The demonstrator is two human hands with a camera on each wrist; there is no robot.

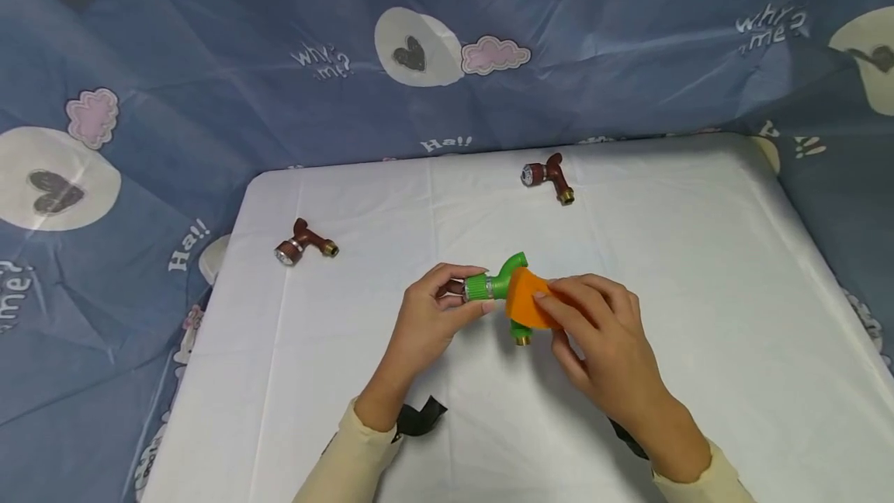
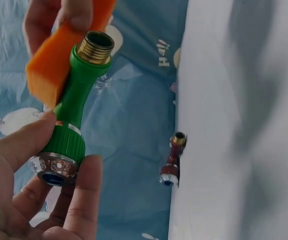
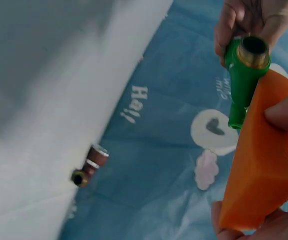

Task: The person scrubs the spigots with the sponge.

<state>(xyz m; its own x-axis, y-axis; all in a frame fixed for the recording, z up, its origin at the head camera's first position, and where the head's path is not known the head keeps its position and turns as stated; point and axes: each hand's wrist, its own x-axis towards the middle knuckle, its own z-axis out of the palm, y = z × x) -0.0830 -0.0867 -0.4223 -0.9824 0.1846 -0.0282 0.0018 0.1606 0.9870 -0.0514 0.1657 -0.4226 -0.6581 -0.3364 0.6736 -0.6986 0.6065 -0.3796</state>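
My left hand [image 1: 427,320] grips a green tap [image 1: 501,286] by its ribbed knob, thumb and fingers round it. The tap's brass threaded end [image 2: 94,49] points toward me in the head view, its curved spout away. An orange sponge [image 1: 525,303] lies against the tap's body, pinched between the thumb and fingers of my right hand [image 1: 611,328]. In the right wrist view the thick wedge of sponge [image 3: 259,160] overlaps the side of the green tap [image 3: 242,85]. A chrome ring [image 2: 56,164] caps the knob in the left wrist view.
Two brown taps with brass ends lie on the white-covered table [image 1: 698,254]: one [image 1: 302,237] at the left, another [image 1: 554,171] near the back edge. A blue patterned cloth [image 1: 601,84] hangs behind and at the sides. A black strap [image 1: 421,418] trails from the left wrist.
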